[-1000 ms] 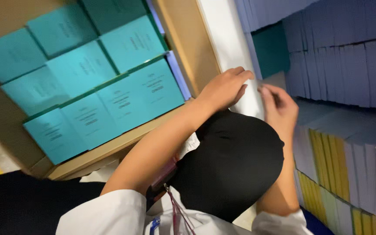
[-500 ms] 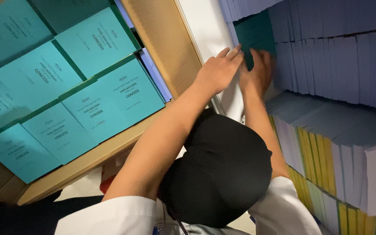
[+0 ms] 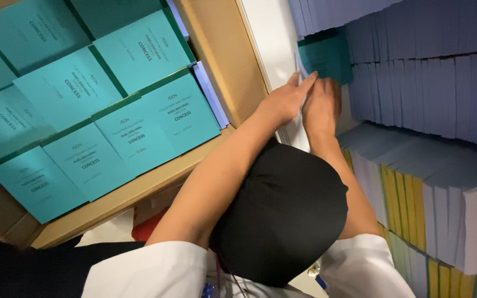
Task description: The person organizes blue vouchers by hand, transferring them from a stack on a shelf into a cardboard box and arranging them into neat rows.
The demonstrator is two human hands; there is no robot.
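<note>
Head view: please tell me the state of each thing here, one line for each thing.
Left hand: open, fingers flat against the white wall edge.
Right hand: reaching into the stacks, fingertips at the teal booklet; grip hidden.
Teal booklet: wedged between pale purple stacks.
Pale purple stacks: piled in rows, closed.
Cardboard box: open.
Teal booklets in box: closed, lying flat, overlapping.

A black cap (image 3: 285, 215) hides both forearms near the elbows. The right hand (image 3: 322, 105) covers the lower edge of the teal booklet (image 3: 327, 55), and its fingertips blur. The cardboard box (image 3: 216, 49) and the paper stacks (image 3: 432, 83) run off the frame.
</note>
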